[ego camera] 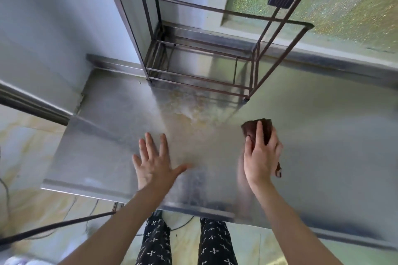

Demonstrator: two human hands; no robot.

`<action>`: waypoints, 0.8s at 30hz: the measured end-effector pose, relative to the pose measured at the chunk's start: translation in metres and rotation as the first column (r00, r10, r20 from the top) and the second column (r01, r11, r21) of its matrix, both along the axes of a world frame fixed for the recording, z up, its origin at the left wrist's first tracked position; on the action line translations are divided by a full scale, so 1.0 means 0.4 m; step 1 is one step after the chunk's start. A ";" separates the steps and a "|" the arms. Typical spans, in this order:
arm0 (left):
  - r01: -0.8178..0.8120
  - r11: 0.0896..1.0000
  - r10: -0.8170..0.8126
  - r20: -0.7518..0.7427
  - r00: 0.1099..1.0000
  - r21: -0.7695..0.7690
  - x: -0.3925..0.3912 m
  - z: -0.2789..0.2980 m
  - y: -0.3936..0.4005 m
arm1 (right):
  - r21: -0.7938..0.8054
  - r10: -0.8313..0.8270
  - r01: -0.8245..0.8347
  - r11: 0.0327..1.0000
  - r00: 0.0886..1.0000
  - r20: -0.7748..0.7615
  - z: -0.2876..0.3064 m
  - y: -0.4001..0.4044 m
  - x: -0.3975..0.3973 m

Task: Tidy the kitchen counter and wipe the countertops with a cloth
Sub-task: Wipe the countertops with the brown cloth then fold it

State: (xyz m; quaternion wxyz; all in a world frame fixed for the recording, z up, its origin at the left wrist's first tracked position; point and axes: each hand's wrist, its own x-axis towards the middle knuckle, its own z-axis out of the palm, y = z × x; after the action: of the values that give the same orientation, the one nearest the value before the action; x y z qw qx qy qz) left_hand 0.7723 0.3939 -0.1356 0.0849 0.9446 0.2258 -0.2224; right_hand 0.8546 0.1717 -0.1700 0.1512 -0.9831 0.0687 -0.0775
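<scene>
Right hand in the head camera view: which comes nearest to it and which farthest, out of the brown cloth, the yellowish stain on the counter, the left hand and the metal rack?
1. Brown cloth: under the right hand.
2. Yellowish stain: up-left on the counter.
3. Left hand: flat on the counter, across to the left.
4. Metal rack: against the back wall.

Stain and left hand are close to call.

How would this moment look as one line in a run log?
step: wiping | right hand: pressing brown cloth on steel countertop | left hand: open, spread flat | yellowish stain before empty wire rack
</scene>
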 end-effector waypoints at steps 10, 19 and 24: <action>0.095 0.989 -0.066 0.241 0.968 -0.109 -0.037 0.005 0.221 | -0.077 0.600 -0.597 0.799 0.800 0.014 0.015 0.215 -0.147; 0.091 0.991 -0.074 0.162 0.984 -0.098 0.036 -0.008 0.330 | 0.054 -0.091 0.096 0.994 0.991 -0.097 0.011 0.228 -0.015; 0.094 0.991 -0.079 0.154 0.985 -0.092 0.031 -0.014 0.323 | 0.093 -0.030 0.039 0.995 0.995 -0.095 0.019 0.406 -0.067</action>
State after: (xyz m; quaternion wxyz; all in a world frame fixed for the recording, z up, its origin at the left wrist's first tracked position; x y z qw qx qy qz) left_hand 0.7845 0.5230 -0.1411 0.1385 0.9622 0.1660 -0.1654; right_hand 0.8277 0.3340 -0.1623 0.1930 -0.9760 0.0963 -0.0305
